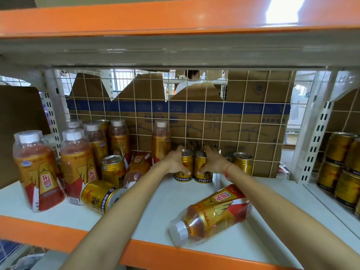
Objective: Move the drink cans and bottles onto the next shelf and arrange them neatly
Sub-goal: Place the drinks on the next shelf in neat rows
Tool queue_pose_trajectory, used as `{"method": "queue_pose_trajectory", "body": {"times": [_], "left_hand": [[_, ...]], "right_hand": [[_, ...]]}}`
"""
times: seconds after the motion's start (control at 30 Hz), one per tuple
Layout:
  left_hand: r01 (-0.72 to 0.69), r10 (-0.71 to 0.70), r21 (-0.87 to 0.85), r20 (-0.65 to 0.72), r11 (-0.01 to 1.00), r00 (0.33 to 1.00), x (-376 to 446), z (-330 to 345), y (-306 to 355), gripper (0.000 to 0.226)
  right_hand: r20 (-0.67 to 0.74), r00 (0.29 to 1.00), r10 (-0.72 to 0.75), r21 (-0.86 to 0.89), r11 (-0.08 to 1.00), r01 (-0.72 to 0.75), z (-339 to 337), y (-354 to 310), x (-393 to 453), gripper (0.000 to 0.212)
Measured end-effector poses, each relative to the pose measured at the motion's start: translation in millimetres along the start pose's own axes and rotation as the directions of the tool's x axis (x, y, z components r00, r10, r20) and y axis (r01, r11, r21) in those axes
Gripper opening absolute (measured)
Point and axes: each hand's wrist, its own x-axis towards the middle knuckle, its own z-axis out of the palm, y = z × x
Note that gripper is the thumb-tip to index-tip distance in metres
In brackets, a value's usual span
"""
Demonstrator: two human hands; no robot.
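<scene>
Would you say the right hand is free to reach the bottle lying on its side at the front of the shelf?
Probably not yet: the right hand grips a can at the back. The path to the fallen bottle looks open.

Stacked cans [342, 168] cut off at right edge; carton print [212, 121] blurred, unreadable

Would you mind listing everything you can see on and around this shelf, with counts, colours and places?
upright bottles: about six, gold-red labels, left rear
fallen bottles: two, shelf front and middle-left
held cans: two, gold, upright by mesh
other cans: three, gold, one on its side
stacked cans: several, gold, next shelf, right
wire mesh: white, back
cardboard: brown, behind mesh
shelf: white, orange edge
left hand: on left can
right hand: on right can
</scene>
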Motion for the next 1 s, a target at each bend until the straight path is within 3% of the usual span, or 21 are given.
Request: {"method": "queue_pose_trajectory", "body": {"times": [0.3, 0.6, 0.8, 1.0], "left_hand": [[0.013, -0.030, -0.148, -0.111, 0.989, 0.993, -18.9, 1.2, 4.6, 0.089], [0.004, -0.013, -0.103, -0.090, 0.995, 0.996, -52.9, -34.0, 43.1, 0.088], [0.023, -0.034, -0.114, -0.095, 0.993, 0.995, -81.2, -50.3, 72.2, 0.083], [0.044, -0.055, -0.095, -0.117, 0.994, 0.992, -106.6, -61.5, 96.8, 0.097]], "right_hand": [[-0.095, 0.995, 0.036, 0.037, 0.999, -0.033, -6.1, -4.8, -18.6, 0.091], [-0.110, 0.991, 0.071, 0.075, 0.995, -0.063, -47.4, -31.2, -52.1, 0.089], [-0.101, 0.992, 0.070, 0.111, 0.992, -0.059, -75.7, -48.2, -84.0, 0.098], [-0.064, 0.996, 0.066, 0.073, 0.995, -0.062, -99.1, -54.5, -113.7, 0.104]]}}
